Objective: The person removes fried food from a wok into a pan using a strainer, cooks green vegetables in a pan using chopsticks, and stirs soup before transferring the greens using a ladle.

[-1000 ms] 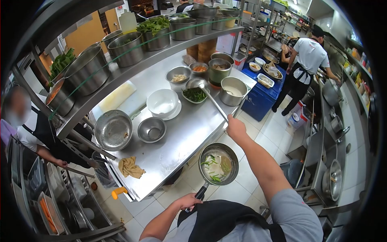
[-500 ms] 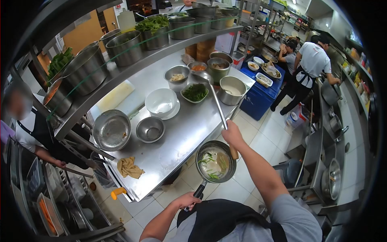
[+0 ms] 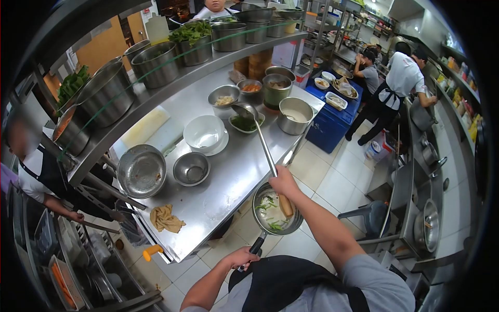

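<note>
My left hand (image 3: 244, 257) is wrapped around the black handle of a frying pan (image 3: 258, 218), held in front of my apron beside the table edge. Inside the pan are cut green vegetable pieces (image 3: 275, 226) and some liquid. The fingers of my right hand (image 3: 284, 183) close around the metal shaft of a long ladle (image 3: 266, 148). Its wooden end overlaps the pan in this view, while its scoop hangs over the dish of chopped greens (image 3: 243, 122), hiding part of it. Near the scoop stand a bowl of chopped pale pieces (image 3: 224, 100) and a pot of whitish liquid (image 3: 296, 115).
White bowls (image 3: 202, 131), metal bowls (image 3: 191, 167) and a tan cloth (image 3: 166, 218) lie on the steel table (image 3: 208, 202). Above runs a shelf of metal containers (image 3: 154, 65). One person (image 3: 39, 171) stands left; another (image 3: 404, 78) works at the far right counter.
My right hand has moved left and toward me with the ladle, bringing its scoop from near the pots to over the greens. The left hand keeps the pan almost still.
</note>
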{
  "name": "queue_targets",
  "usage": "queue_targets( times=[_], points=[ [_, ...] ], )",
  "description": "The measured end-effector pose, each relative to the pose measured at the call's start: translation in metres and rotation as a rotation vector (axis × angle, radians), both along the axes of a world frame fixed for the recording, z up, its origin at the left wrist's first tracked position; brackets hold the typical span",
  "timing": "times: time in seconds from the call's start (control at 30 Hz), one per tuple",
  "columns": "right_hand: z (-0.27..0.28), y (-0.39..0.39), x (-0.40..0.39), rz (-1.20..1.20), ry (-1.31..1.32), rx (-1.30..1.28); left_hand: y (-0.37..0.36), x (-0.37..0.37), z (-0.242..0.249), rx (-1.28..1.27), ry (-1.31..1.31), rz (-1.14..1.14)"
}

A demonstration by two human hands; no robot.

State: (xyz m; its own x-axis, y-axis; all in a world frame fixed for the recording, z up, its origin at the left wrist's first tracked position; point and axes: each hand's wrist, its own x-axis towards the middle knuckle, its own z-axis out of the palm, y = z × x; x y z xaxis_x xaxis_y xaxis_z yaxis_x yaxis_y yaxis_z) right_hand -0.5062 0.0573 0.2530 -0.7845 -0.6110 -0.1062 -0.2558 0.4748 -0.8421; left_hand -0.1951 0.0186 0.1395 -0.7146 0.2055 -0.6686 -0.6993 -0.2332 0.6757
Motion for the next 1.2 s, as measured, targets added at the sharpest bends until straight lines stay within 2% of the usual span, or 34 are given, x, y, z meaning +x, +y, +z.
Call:
queue_targets(
  times=[0.07, 0.13, 0.2, 0.27, 0.3, 0.33, 0.37, 0.4, 0.43, 0.47, 0.53, 0.67, 0.77, 0.9, 1.13, 1.2],
  points=[
    [0.010, 0.000, 0.003, -0.020, -0.007, -0.012, -0.004, -0.004, 0.018, 0.006, -0.024, -0.020],
    [0.027, 0.008, 0.009, -0.044, -0.017, -0.018, -0.004, -0.005, 0.005, 0.018, 0.008, -0.022],
    [0.051, 0.023, 0.017, -0.068, 0.136, -0.038, -0.001, -0.004, 0.005, 0.037, 0.019, -0.046],
    [0.044, 0.068, 0.015, -0.060, 0.222, -0.077, -0.001, -0.015, 0.029, -0.162, -0.006, -0.089],
    [0.047, 0.100, 0.025, -0.078, 0.271, -0.106, 0.002, -0.017, 0.020, -0.120, -0.003, -0.060],
    [0.081, 0.131, 0.047, -0.150, -0.119, -0.057, 0.002, -0.016, 0.009, -0.080, -0.004, -0.033],
    [0.102, 0.166, 0.063, -0.155, -0.244, -0.005, 0.000, -0.022, 0.010, -0.031, -0.019, -0.050],
    [0.083, 0.207, 0.069, -0.125, -0.046, 0.069, 0.000, -0.026, 0.013, 0.012, -0.032, -0.059],
    [0.078, 0.244, 0.080, -0.136, -0.016, 0.170, 0.004, -0.030, 0.020, 0.022, -0.049, -0.086],
    [0.083, 0.262, 0.089, -0.156, -0.025, 0.171, 0.006, -0.036, 0.032, 0.065, -0.072, -0.035],
    [0.101, 0.287, 0.107, -0.192, -0.104, 0.514, 0.008, -0.046, 0.042, 0.096, -0.103, -0.015],
    [0.051, 0.322, 0.119, -0.208, -0.139, 0.539, 0.022, -0.061, 0.052, 0.151, -0.177, 0.016],
    [0.006, 0.331, 0.117, -0.180, -0.037, 0.550, 0.035, -0.069, 0.059, 0.115, -0.168, 0.019],
    [-0.027, 0.332, 0.111, -0.147, 0.003, 0.536, 0.048, -0.072, 0.062, 0.127, -0.186, 0.024],
    [-0.023, 0.354, 0.159, -0.017, 0.101, 0.613, 0.058, -0.075, 0.062, 0.118, -0.175, -0.006],
    [-0.003, 0.370, 0.178, 0.041, 0.007, 0.665, 0.059, -0.073, 0.064, 0.119, -0.173, -0.001]
  ],
)
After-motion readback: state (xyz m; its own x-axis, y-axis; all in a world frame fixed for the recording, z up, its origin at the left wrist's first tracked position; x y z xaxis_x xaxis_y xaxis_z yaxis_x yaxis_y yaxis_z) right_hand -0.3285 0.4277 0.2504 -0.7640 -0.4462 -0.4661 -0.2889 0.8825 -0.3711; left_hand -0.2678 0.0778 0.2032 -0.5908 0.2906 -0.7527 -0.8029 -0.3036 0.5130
